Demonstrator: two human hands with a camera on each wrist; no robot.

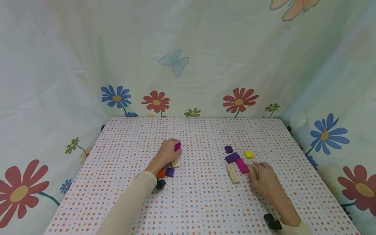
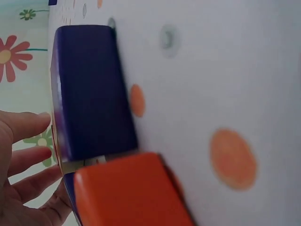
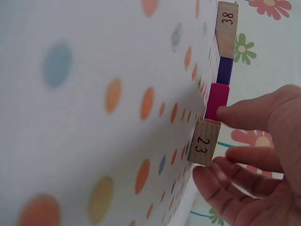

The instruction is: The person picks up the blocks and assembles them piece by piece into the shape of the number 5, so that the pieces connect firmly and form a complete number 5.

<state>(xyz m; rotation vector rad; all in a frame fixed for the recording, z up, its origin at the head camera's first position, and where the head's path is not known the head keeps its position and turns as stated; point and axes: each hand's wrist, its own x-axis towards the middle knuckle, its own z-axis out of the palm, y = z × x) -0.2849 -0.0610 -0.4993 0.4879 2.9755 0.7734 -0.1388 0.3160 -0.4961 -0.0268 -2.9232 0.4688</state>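
At the left of the table my left hand [image 1: 168, 152] holds a pink block [image 1: 177, 146] between thumb and fingers, above a pale wooden block [image 1: 175, 163]. Close to its wrist lie an orange block [image 1: 161, 173] and a purple block [image 1: 169, 172]; both look large in the left wrist view, where the pink block is hidden. On the right, my right hand [image 1: 265, 179] pinches a wooden block marked 23 [image 3: 204, 142]. Its thumb comes close to a second pink block [image 1: 242, 165], but whether they touch I cannot tell.
Left of the right hand lie another wooden block [image 1: 232, 173] and two purple blocks, one long [image 1: 232, 157] and one short [image 1: 228, 149]. A yellow block [image 1: 249, 154] is just beyond that hand. Flowered cloth [image 1: 199, 65] hangs behind the dotted table [image 1: 202, 202].
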